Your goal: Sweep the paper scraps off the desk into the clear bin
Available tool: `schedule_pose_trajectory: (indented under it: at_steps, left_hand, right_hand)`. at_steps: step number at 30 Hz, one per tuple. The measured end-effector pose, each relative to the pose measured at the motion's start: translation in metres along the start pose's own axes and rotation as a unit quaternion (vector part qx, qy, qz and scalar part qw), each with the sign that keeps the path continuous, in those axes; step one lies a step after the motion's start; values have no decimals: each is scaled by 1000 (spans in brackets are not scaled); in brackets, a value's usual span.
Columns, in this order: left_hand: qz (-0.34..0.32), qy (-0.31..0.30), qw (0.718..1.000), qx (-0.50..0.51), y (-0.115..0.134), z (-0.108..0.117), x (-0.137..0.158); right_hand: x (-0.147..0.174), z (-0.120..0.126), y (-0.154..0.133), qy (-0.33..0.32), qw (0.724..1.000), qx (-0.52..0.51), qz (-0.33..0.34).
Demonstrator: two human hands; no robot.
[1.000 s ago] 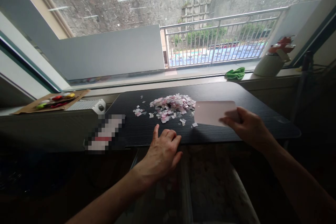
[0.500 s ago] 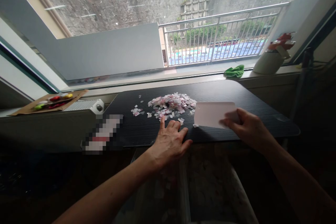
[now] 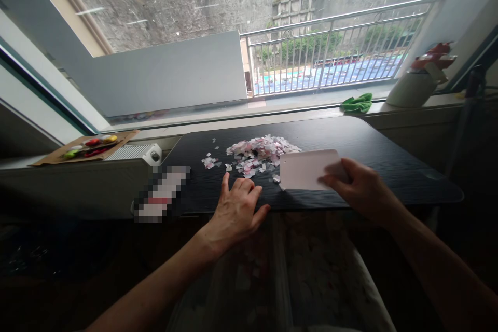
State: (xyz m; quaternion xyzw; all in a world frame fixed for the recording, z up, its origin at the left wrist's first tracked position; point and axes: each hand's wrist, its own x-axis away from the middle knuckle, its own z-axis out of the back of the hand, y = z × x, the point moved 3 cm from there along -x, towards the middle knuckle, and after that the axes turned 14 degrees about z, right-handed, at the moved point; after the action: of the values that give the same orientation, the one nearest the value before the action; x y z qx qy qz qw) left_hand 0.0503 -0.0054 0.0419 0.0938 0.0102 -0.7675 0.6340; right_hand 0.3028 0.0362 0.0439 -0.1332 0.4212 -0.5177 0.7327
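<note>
A heap of small white and pink paper scraps (image 3: 262, 151) lies on the black tabletop (image 3: 338, 135), with a smaller cluster of scraps (image 3: 210, 161) to its left. My left hand (image 3: 238, 207) is at the table's front edge, palm down and fingers apart, holding nothing. Its index fingertip is close to a single scrap below the heap. In my right hand (image 3: 360, 185) is a pale flat scraper (image 3: 303, 171) with rounded corners and a small hole. The scraper's left edge is beside the heap's right front side, near a few loose scraps.
A pixelated patch (image 3: 161, 194) covers something at the table's left edge. Behind it are a white heater (image 3: 136, 154) and cardboard (image 3: 50, 152) with colourful items. On the sill sit a green cloth (image 3: 357, 103) and a grey-white jug (image 3: 412, 88). Below the front edge is a container (image 3: 286, 270).
My left hand has moved left along the front of the heap. My right hand has brought the scraper left, closer to the heap. The view has shifted slightly.
</note>
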Motion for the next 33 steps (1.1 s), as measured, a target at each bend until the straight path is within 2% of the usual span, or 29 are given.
schedule_pose_trajectory:
  at_steps: [4,7,11,16,21,25,33]
  left_hand:
    - [0,-11,1000,-9,5,0,-8]
    - [-1,-23,1000,-20,9,-2,-15]
    - [-4,-30,999,-35,14,-6,-24]
    - [-3,-34,998,-49,15,-8,-27]
    - [-1,-19,998,-56,16,-4,-25]
    - [-20,-3,998,-52,23,-4,-26]
    - [-65,-39,997,-30,38,-9,-25]
  right_hand:
    - [0,10,1,28,1000,9,0]
    - [-6,2,2,41,999,-11,-1]
    - [-10,-8,6,18,999,-33,-9]
    - [-3,7,11,29,999,11,-8]
    - [-5,9,10,42,998,-40,-33]
    - [-10,0,12,30,996,-61,-58]
    - [-9,4,29,28,993,-72,-94]
